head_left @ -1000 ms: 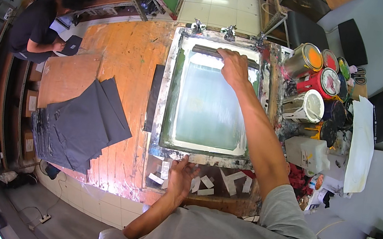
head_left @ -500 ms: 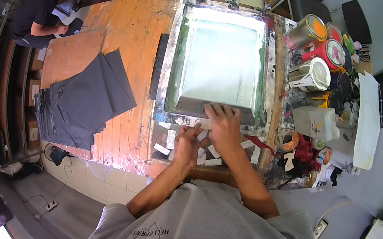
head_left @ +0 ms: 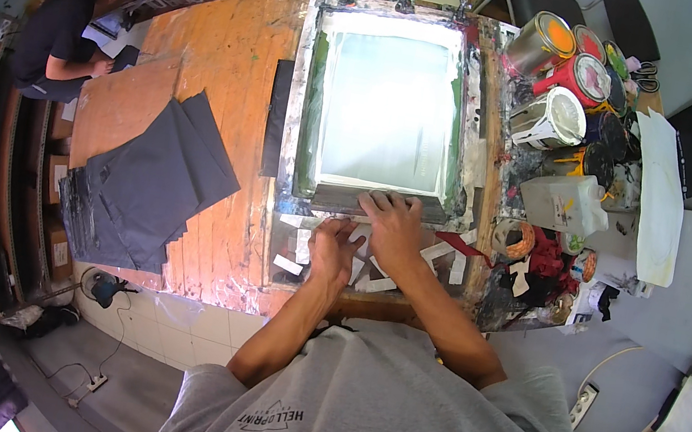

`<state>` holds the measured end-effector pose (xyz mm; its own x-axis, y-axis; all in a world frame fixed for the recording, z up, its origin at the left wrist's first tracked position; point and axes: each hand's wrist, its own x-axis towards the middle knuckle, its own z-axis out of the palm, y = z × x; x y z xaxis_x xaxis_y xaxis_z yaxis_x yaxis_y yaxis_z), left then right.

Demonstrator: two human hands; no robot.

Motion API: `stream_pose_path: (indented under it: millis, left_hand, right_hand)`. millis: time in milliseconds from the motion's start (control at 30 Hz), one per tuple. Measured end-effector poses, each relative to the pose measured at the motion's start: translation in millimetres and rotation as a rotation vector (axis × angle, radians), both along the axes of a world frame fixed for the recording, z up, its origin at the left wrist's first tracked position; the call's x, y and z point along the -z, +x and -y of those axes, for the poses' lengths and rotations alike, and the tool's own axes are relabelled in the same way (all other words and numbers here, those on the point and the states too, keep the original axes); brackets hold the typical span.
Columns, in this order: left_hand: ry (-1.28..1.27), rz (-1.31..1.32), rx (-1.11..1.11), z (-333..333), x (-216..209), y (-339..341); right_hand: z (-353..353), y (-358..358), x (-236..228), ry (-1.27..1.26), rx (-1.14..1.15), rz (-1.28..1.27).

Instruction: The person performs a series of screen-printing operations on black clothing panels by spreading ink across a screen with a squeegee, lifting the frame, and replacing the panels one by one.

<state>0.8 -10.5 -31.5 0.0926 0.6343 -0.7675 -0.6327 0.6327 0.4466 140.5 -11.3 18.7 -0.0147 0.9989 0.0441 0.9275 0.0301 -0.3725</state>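
A screen-printing frame with a pale, brightly lit mesh lies on the table, held by clamps at its far edge. Across its near end rests a long dark squeegee. My right hand has its fingers bent over the squeegee's top, gripping it near the middle. Just in front of the frame's near edge is my left hand, its fingers loosely bent and the thumb apart, with nothing visible in it. Around it, white strips lie on the dark board.
Black sheets lie fanned out at left. Paint cans, a white tub and a translucent jug crowd the right side. A red cloth lies nearby. Another person sits at far left.
The frame's near edge appears lower and farther from me. My left hand has come off that edge toward me. My right hand stays on the squeegee; the view has shifted slightly.
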Motion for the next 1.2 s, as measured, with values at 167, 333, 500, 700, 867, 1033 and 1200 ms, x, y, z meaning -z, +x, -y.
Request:
stream_pose_path:
  millis: [167, 333, 500, 700, 867, 1033, 1200]
  left_hand:
    - [0.025, 0.001, 0.016, 5.1, 1.3, -3.2]
    - [-0.008, -0.086, -0.012, 5.7, -5.3, 1.7]
    - [0.0, -0.106, 0.04, 2.3, -6.6, 1.3]
    - [0.016, -0.06, 0.05, 4.3, -3.2, -6.0]
    - [0.081, -0.011, 0.089, 3.1, -28.3, -9.9]
    - [0.207, 0.092, 0.056, -14.3, -91.2, -9.6]
    - [0.596, 0.132, 0.069, -46.0, -142.2, -1.3]
  right_hand:
    - [-37.2, 8.7, 24.2, 0.116, 0.03, -0.016]
    - [-128.2, 40.8, 38.7, 0.186, 0.06, 0.011]
    - [-232.2, 80.1, 28.2, 0.018, 0.116, 0.021]
    - [-201.1, 86.5, -13.3, -0.161, 0.02, -0.071]
    - [-53.8, 34.2, -39.1, 0.163, -0.032, -0.143]
    - [-23.0, 19.8, -76.8, 0.418, -0.019, -0.137]
    - [-69.4, 45.7, -133.6, 0.631, -0.053, -0.118]
